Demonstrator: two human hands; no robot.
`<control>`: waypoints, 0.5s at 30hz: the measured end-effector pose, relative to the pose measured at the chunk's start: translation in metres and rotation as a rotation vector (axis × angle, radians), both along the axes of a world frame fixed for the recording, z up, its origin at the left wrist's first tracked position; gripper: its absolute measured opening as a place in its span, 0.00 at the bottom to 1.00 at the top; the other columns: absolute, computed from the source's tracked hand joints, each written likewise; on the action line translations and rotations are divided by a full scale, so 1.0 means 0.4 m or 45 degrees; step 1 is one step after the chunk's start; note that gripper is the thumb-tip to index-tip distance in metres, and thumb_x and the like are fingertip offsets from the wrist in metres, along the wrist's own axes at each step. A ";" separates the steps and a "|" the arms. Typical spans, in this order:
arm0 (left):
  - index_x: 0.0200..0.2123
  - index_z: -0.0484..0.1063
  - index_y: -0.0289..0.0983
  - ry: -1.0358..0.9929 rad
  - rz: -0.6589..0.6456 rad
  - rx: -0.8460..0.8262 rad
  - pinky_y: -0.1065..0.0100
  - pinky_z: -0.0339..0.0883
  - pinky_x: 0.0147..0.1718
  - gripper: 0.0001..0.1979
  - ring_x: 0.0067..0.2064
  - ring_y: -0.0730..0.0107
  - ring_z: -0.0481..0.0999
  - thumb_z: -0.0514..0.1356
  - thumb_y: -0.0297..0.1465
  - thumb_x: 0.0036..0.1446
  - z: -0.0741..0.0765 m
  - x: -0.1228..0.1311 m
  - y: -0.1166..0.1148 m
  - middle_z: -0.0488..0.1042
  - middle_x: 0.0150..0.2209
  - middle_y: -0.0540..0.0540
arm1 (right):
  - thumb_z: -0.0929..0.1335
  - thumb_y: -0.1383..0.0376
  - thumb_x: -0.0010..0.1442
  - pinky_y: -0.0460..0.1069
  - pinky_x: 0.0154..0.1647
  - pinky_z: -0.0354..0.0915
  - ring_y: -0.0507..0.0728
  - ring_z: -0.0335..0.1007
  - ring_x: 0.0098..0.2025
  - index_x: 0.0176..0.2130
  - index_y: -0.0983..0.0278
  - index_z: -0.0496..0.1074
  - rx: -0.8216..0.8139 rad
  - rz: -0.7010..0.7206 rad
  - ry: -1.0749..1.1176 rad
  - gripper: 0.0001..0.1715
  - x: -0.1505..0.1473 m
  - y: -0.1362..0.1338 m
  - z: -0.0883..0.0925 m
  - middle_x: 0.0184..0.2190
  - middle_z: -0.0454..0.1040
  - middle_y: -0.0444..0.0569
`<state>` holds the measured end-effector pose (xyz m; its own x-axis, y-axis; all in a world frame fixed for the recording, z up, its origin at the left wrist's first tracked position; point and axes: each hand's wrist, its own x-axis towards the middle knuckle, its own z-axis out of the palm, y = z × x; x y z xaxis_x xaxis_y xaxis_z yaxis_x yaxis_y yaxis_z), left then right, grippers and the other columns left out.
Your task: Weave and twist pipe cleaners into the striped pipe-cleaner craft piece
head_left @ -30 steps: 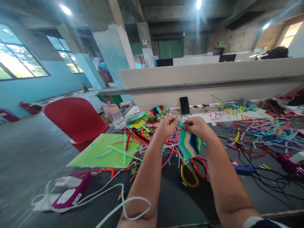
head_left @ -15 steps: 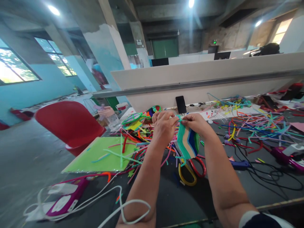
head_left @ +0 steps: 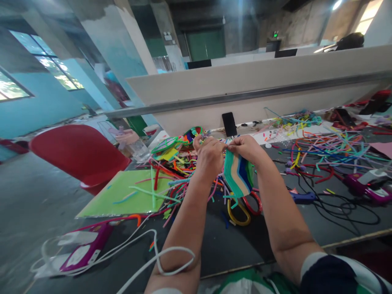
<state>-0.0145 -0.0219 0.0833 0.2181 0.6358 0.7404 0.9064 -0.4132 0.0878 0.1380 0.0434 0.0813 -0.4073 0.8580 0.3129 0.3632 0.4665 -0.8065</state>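
Both my hands are raised over the dark worktable, fingertips meeting. My right hand pinches the top of a striped craft piece made of teal, cream, blue and green pipe-cleaner bands, which hangs below it. My left hand is closed in a pinch against the same top edge, on a thin teal strand there. Under the hands lies a heap of coloured pipe cleaners, and scissors with red and yellow handles lie just beneath the hanging piece.
A green sheet lies at left, a purple-white glue gun with white cable near the front left. Another glue gun and black cables sit at right. A phone leans on the white partition. A red chair stands left.
My hands have closed together over the craft piece's top, the left hand moving right to meet the right. The camera has tilted down and shifted slightly.
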 end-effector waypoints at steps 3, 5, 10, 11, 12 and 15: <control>0.30 0.75 0.39 0.022 0.026 -0.013 0.48 0.44 0.58 0.11 0.43 0.58 0.72 0.53 0.24 0.56 -0.003 -0.003 0.003 0.77 0.32 0.44 | 0.68 0.54 0.49 0.46 0.24 0.47 0.48 0.49 0.23 0.23 0.67 0.72 0.013 0.010 -0.037 0.18 -0.005 0.008 -0.010 0.17 0.57 0.41; 0.29 0.74 0.39 0.037 0.040 -0.032 0.48 0.44 0.57 0.10 0.42 0.57 0.72 0.54 0.24 0.55 -0.004 -0.007 0.006 0.76 0.31 0.44 | 0.68 0.55 0.49 0.46 0.24 0.47 0.48 0.50 0.23 0.23 0.67 0.73 0.039 0.005 -0.059 0.17 -0.008 0.014 -0.018 0.17 0.58 0.41; 0.28 0.74 0.39 0.088 0.058 -0.108 0.46 0.43 0.57 0.07 0.38 0.58 0.72 0.56 0.27 0.54 -0.010 -0.024 0.017 0.75 0.29 0.44 | 0.69 0.58 0.48 0.45 0.25 0.49 0.49 0.55 0.24 0.25 0.67 0.75 0.093 -0.012 -0.114 0.13 -0.013 0.019 -0.027 0.18 0.61 0.42; 0.28 0.74 0.39 0.094 0.052 -0.135 0.46 0.44 0.57 0.07 0.38 0.58 0.72 0.56 0.27 0.54 -0.010 -0.029 0.019 0.75 0.29 0.44 | 0.69 0.59 0.48 0.46 0.25 0.50 0.49 0.56 0.25 0.26 0.67 0.76 0.099 -0.009 -0.123 0.13 -0.014 0.018 -0.026 0.18 0.62 0.42; 0.28 0.74 0.38 0.094 0.044 -0.168 0.46 0.44 0.57 0.07 0.38 0.59 0.72 0.56 0.27 0.54 -0.010 -0.033 0.020 0.75 0.29 0.44 | 0.69 0.59 0.48 0.46 0.26 0.50 0.49 0.57 0.25 0.25 0.67 0.76 0.107 -0.004 -0.131 0.12 -0.015 0.017 -0.026 0.18 0.62 0.42; 0.28 0.74 0.38 0.053 0.020 -0.293 0.46 0.44 0.57 0.08 0.37 0.61 0.73 0.56 0.28 0.55 -0.005 -0.046 0.018 0.76 0.29 0.46 | 0.69 0.59 0.48 0.46 0.25 0.49 0.48 0.55 0.24 0.24 0.66 0.75 0.113 0.012 -0.151 0.12 -0.017 0.013 -0.022 0.17 0.61 0.41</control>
<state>-0.0330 -0.0148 0.0814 0.2339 0.7904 0.5661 0.9174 -0.3722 0.1406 0.1311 0.0487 0.0725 -0.4537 0.8250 0.3369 0.4488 0.5381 -0.7135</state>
